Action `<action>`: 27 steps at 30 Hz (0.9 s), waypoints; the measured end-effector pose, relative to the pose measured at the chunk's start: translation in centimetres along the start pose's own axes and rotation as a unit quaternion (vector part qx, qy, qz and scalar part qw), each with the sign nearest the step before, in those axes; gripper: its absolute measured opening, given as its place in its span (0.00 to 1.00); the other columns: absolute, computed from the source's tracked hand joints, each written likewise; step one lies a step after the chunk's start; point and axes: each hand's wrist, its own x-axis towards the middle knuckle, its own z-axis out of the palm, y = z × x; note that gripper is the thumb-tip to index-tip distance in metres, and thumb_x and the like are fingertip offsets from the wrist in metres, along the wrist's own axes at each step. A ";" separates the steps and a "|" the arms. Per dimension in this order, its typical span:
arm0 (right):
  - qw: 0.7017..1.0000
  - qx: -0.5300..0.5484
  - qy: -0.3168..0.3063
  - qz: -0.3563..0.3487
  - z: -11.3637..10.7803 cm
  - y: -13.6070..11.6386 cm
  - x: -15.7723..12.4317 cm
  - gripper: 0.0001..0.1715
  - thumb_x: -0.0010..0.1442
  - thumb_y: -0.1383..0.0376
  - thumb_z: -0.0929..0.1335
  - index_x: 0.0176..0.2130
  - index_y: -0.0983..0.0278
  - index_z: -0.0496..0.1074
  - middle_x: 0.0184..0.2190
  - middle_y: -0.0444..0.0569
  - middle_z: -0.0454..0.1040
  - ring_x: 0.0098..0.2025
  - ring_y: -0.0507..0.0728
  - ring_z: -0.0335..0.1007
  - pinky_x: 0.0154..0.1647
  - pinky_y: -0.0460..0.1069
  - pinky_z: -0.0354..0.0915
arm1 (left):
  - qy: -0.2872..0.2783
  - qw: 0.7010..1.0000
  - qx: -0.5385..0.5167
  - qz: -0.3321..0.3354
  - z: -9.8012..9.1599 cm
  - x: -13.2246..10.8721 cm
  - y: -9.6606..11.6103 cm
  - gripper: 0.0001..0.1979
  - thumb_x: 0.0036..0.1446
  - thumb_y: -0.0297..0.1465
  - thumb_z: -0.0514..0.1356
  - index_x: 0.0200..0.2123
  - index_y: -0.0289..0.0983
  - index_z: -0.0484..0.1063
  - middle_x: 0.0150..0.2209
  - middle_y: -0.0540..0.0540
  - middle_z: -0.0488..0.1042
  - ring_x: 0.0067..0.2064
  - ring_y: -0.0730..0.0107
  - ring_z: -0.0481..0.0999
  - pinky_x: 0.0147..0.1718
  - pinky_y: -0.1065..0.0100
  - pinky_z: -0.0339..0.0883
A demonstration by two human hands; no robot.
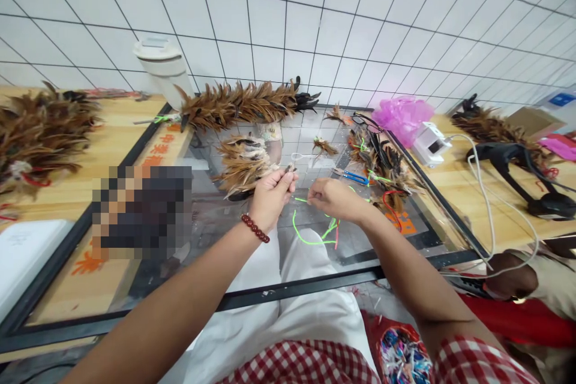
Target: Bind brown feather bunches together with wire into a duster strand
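My left hand (273, 192), with a beaded bracelet (255, 228) at its wrist, is closed in a pinch on a small dark-and-pale tuft (292, 170). Only the tuft's tip shows. Just left of these fingers lies a pile of brown feathers (243, 162) with fluffy pale ends. My right hand (335, 197) hovers to the right with curled fingers, and what they hold is hidden. Bright green string (308, 242) lies below it, and another green piece (300, 199) ends near its fingertips. Blue thread snips (355, 177) rest beyond the right hand, beside dark feathers (382, 156).
A black-framed glass panel (310, 281) covers the work area. At its far edge lies a long brown feather strip (243, 105), with a white bin (162, 69) behind. More feathers (40, 132) are at left. A pink plastic bag (400, 117), white charger (429, 144) and cables are at right.
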 end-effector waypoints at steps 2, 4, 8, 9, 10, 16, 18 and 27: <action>0.999 0.016 0.042 -0.022 0.4 -0.2 0.1 0.07 0.57 0.71 0.63 0.34 0.67 0.70 0.33 0.51 0.72 0.34 0.53 0.65 0.36 0.46 0.57 | -0.005 0.999 0.030 0.011 -0.1 0.1 -0.3 0.12 0.50 0.37 0.63 0.29 0.33 0.72 0.21 0.53 0.67 0.16 0.85 0.54 0.14 0.77 0.43; 0.996 0.053 0.071 -0.026 0.6 -0.3 0.0 0.08 0.58 0.71 0.61 0.37 0.67 0.68 0.32 0.50 0.72 0.33 0.53 0.65 0.35 0.46 0.58 | -0.018 0.995 0.090 0.026 -0.3 0.1 -0.6 0.12 0.51 0.38 0.62 0.30 0.33 0.72 0.20 0.52 0.68 0.16 0.83 0.56 0.15 0.76 0.46; 0.991 0.119 0.062 -0.017 0.1 0.4 0.0 0.07 0.60 0.65 0.63 0.36 0.65 0.69 0.24 0.43 0.71 0.25 0.50 0.63 0.29 0.45 0.56 | -0.060 0.968 0.241 0.022 -0.7 0.1 -1.1 0.12 0.54 0.37 0.57 0.28 0.34 0.72 0.15 0.54 0.63 0.16 0.80 0.58 0.16 0.75 0.50; 0.991 0.117 0.071 -0.003 -0.3 0.9 0.2 0.09 0.60 0.62 0.64 0.35 0.64 0.71 0.24 0.43 0.72 0.25 0.50 0.63 0.29 0.45 0.56 | -0.063 0.962 0.266 0.022 -0.8 0.2 -1.2 0.12 0.55 0.37 0.56 0.27 0.34 0.72 0.15 0.54 0.63 0.16 0.80 0.58 0.17 0.75 0.49; 0.990 0.105 0.088 0.022 -0.9 1.6 0.7 0.11 0.59 0.59 0.65 0.34 0.64 0.72 0.24 0.44 0.73 0.26 0.50 0.64 0.29 0.45 0.57 | -0.064 0.957 0.282 0.024 -0.8 0.2 -1.4 0.12 0.55 0.36 0.56 0.26 0.34 0.72 0.16 0.53 0.64 0.17 0.80 0.58 0.17 0.76 0.49; 0.935 -0.095 0.236 0.247 -3.7 6.3 7.1 0.26 0.54 0.50 0.67 0.44 0.65 0.73 0.41 0.56 0.75 0.42 0.61 0.71 0.41 0.53 0.64 | -0.099 0.945 0.312 0.025 -1.1 0.7 -1.9 0.13 0.55 0.37 0.53 0.29 0.34 0.72 0.19 0.53 0.66 0.18 0.80 0.57 0.18 0.75 0.48; 0.932 -0.127 0.187 0.284 -4.1 7.0 8.8 0.26 0.54 0.49 0.66 0.42 0.66 0.74 0.42 0.59 0.75 0.44 0.64 0.71 0.42 0.54 0.65 | -0.101 0.945 0.311 0.024 -1.2 0.8 -1.9 0.14 0.55 0.37 0.53 0.29 0.34 0.72 0.19 0.53 0.65 0.18 0.80 0.57 0.18 0.75 0.49; 0.900 -0.249 0.193 0.301 -8.5 7.9 4.8 0.20 0.57 0.60 0.65 0.46 0.67 0.73 0.46 0.62 0.71 0.47 0.65 0.69 0.45 0.56 0.64 | -0.109 0.937 0.326 0.057 -0.9 0.5 -2.1 0.13 0.57 0.36 0.54 0.28 0.35 0.73 0.20 0.52 0.69 0.18 0.79 0.59 0.18 0.74 0.53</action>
